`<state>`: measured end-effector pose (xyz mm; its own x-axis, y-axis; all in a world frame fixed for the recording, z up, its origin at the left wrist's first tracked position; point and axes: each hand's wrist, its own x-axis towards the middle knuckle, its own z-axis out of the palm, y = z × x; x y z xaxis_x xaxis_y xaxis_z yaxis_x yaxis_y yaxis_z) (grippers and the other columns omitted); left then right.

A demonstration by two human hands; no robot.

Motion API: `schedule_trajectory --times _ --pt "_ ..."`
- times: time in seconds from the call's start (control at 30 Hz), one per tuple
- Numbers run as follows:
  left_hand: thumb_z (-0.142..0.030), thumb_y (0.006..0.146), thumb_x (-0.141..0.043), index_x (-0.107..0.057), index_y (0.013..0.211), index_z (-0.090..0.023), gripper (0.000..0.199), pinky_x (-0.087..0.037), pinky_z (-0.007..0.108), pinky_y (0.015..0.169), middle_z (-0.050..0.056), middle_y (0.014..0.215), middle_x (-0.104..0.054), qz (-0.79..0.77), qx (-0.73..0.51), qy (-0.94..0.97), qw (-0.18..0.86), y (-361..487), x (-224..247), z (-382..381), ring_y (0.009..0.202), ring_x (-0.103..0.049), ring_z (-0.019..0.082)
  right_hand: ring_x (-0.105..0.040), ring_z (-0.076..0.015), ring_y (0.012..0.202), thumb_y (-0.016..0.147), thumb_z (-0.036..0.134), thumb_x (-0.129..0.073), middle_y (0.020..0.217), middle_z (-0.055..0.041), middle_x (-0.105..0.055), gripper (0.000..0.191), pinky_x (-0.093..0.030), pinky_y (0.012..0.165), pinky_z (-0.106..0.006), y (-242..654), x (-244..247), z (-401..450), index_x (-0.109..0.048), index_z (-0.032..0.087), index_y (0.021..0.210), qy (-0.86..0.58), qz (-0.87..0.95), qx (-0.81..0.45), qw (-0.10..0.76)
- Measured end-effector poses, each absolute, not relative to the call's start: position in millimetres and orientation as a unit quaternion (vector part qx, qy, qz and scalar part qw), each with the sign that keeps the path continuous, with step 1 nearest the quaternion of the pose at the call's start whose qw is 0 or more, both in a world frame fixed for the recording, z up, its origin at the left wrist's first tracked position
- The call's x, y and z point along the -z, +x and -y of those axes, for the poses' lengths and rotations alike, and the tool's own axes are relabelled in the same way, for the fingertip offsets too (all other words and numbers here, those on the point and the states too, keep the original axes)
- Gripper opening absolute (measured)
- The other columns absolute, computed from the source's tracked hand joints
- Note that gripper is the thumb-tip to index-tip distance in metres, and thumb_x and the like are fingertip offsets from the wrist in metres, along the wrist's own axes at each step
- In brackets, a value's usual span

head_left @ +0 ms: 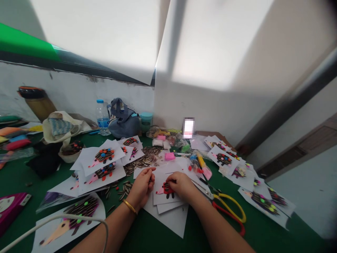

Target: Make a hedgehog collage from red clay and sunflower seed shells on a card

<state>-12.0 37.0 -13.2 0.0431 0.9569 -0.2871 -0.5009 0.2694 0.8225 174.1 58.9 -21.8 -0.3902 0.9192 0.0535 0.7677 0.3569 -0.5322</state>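
Note:
My right hand (182, 186) rests on a white paper card (162, 200), its fingertips pinched together over a hedgehog picture (168, 188) with a pink snout and a red body. Whatever is between those fingertips is hidden. Just left of the card is my left hand (144, 186), its fingers curled inward; I cannot make out what they hold. Striped sunflower seeds (125, 189) are scattered left of it, with a bigger heap of them (147, 156) behind. Scissors (223, 207) with yellow and red handles lie beside my right wrist.
Finished-looking hedgehog cards (102, 161) are piled on the left, and more cards (238, 172) on the right. A pink clay block (170, 156) and bagged clay (197, 163) sit behind the hands. A water bottle (102, 119) and blue bag (123, 121) stand by the wall. A cable (65, 216) crosses front left.

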Motion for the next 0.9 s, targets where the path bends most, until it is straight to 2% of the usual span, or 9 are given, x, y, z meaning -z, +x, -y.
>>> schedule_trajectory --times 0.3,0.5,0.73,0.9 --pt "-0.034 0.079 -0.065 -0.058 0.104 -0.018 0.031 -0.017 0.013 0.037 -0.007 0.060 -0.050 -0.429 -0.541 0.267 0.672 -12 13 -37 0.038 -0.032 0.002 -0.064 -0.0149 0.080 0.080 0.017 -0.055 0.088 -0.0020 -0.072 0.026 -0.045 0.072 -0.021 173 17 -60 -0.078 0.025 0.090 -0.511 0.818 -0.218 0.146" --pt "-0.037 0.077 -0.068 -0.058 0.106 -0.018 0.036 -0.017 0.013 0.037 -0.007 0.060 -0.050 -0.421 -0.539 0.278 0.675 -13 12 -37 0.038 -0.032 0.002 -0.064 -0.0167 0.086 0.082 0.015 -0.056 0.086 -0.0029 -0.071 0.027 -0.045 0.080 -0.024 175 15 -60 -0.078 0.025 0.093 -0.491 0.830 -0.217 0.151" --pt "-0.042 0.079 -0.067 -0.059 0.109 -0.016 0.041 -0.016 0.014 0.038 -0.007 0.063 -0.050 -0.426 -0.523 0.291 0.679 -12 10 -37 0.040 -0.032 0.001 -0.064 -0.0174 0.087 0.085 0.012 -0.052 0.090 -0.0059 -0.070 0.032 -0.048 0.083 -0.028 184 16 -59 -0.076 0.020 0.104 -0.477 0.802 -0.250 0.259" --pt "-0.042 0.083 -0.064 -0.051 0.130 -0.017 0.055 -0.014 0.017 0.039 -0.007 0.058 -0.051 -0.373 -0.452 0.348 0.732 -10 5 -29 0.037 -0.028 0.002 -0.062 -0.0186 0.090 0.088 0.021 -0.055 0.093 -0.0053 -0.068 0.026 -0.048 0.084 -0.031 179 10 -50 -0.073 0.021 0.107 -0.459 0.764 -0.299 0.339"
